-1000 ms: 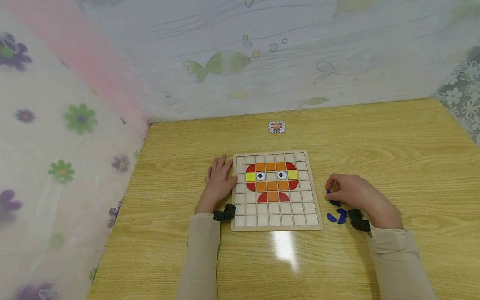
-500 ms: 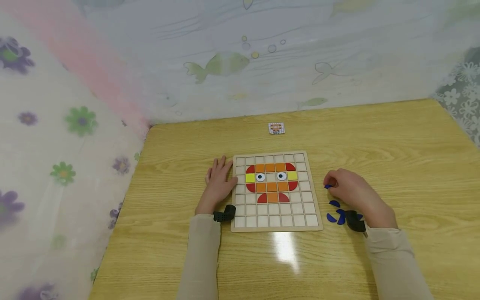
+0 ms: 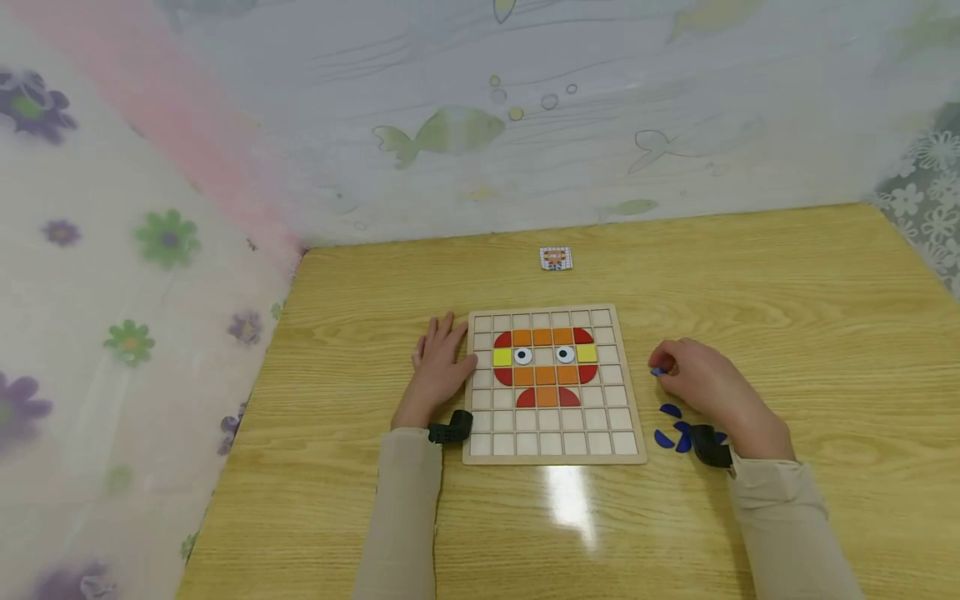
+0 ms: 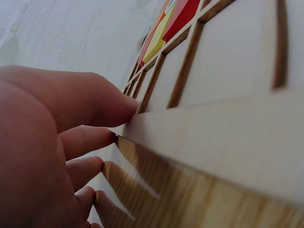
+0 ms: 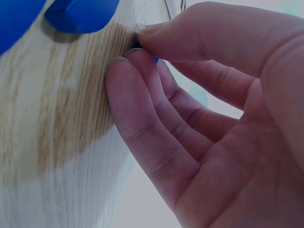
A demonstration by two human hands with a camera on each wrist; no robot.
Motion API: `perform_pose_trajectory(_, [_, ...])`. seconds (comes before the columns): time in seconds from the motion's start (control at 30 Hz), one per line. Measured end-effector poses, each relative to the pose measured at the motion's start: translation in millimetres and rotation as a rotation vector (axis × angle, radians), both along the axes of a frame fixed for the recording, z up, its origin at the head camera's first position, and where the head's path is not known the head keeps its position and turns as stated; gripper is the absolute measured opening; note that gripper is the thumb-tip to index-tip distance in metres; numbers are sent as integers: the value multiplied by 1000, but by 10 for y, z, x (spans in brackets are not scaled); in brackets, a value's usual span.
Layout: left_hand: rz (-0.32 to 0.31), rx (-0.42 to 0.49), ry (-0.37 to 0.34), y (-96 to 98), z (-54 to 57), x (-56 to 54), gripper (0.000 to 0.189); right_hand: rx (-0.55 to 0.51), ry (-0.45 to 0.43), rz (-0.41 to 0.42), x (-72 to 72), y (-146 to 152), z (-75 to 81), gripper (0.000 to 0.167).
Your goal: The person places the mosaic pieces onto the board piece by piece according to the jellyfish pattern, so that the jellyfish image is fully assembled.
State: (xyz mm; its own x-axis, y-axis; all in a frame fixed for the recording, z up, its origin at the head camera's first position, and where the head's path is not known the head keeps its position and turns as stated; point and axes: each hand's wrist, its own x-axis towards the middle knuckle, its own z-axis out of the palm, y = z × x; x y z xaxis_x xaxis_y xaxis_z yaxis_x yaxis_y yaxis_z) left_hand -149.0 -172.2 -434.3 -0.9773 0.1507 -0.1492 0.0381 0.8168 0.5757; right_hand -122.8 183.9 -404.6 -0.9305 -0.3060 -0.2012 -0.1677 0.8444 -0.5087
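Observation:
A wooden grid board [image 3: 555, 459] lies on the table, with red, orange and yellow pieces and two eye discs [image 3: 565, 355] set in its squares. My left hand [image 3: 437, 371] rests at the board's left edge, fingers straight, thumb on the frame; the left wrist view shows the thumb [image 4: 109, 102] at the rim. Right of the board, my right hand [image 3: 701, 379] pinches a blue piece [image 3: 657, 372] between thumb and fingers, close to the tabletop. In the right wrist view the fingers mostly hide that piece [image 5: 156, 59].
Several blue half-round pieces [image 3: 663, 438] lie on the table [image 3: 847, 333] below the right hand, partly under the black wrist camera [image 3: 711, 447]. A small picture card [image 3: 556, 258] lies behind the board. Patterned coverings stand at the back and left.
My right hand has moved slightly up and away from the loose blue pieces, with one blue piece between its fingers. The left hand stays at the board's edge.

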Motion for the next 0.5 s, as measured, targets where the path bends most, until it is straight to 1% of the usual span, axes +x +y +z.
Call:
perform_pose_trajectory(0.1, [2,4,-1,-2,-6,2,57,6,3,7,-9,-2,-1,15])
perform_pose_trajectory(0.23, [-1,4,16,1,-13,-8,58,6,10,0,-1,1,6,13])
perform_pose_trajectory(0.37, [-6,2,29,-1,-19,-13,57,-25,17,-11,15,-13,18,13])
perform_pose_trajectory(0.5, [-10,1,21,-8,-19,-6,57,-57,41,-6,25,-51,23,16])
